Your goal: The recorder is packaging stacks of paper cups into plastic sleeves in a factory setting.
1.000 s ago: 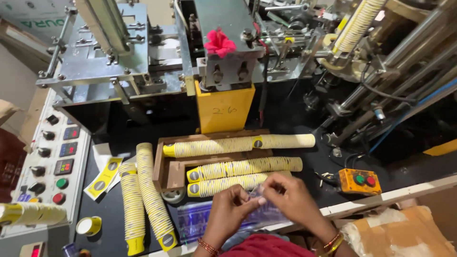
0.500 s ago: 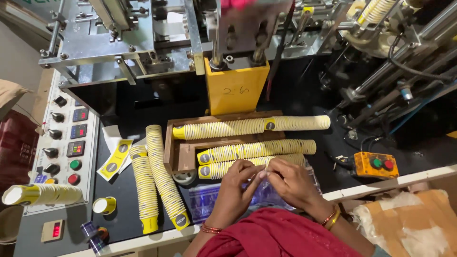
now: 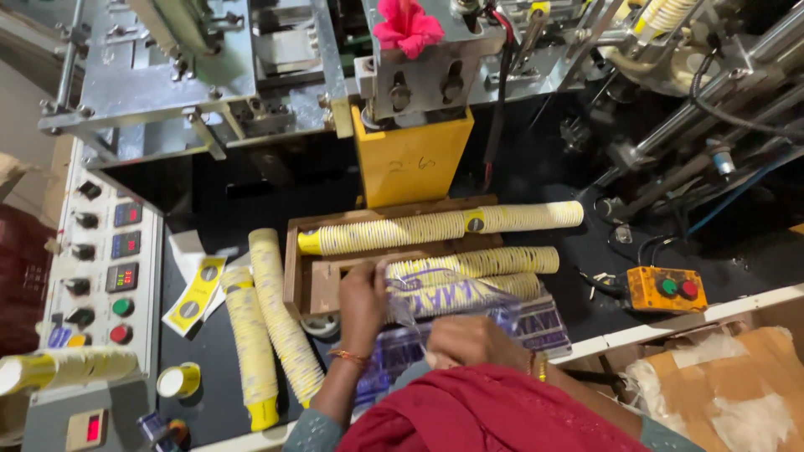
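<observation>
Both hands work a clear printed plastic bag [image 3: 469, 305] at the near edge of the black tabletop [image 3: 243, 201], just in front of the wooden tray [image 3: 295, 268]. Left hand [image 3: 362, 295] has its grip clenched on the bag's left edge; right hand [image 3: 469, 341] grasps the film lower down, fingers curled under (fingertips hidden). Risk, as I judge it: the thin film could tear or slip if pulled unevenly, and the bag mouth sits close against the stacked cup sleeve [image 3: 473, 264] in the tray, which could roll or telescope apart if nudged. Two more cup stacks [image 3: 268, 322] lie loose toward the near left edge. Labels: yellow flat strip with dark round marks [image 3: 194, 293] beside the control panel [image 3: 100, 285]; yellow box [image 3: 410, 159] at the far edge; orange two-button box [image 3: 666, 289] at the right
</observation>
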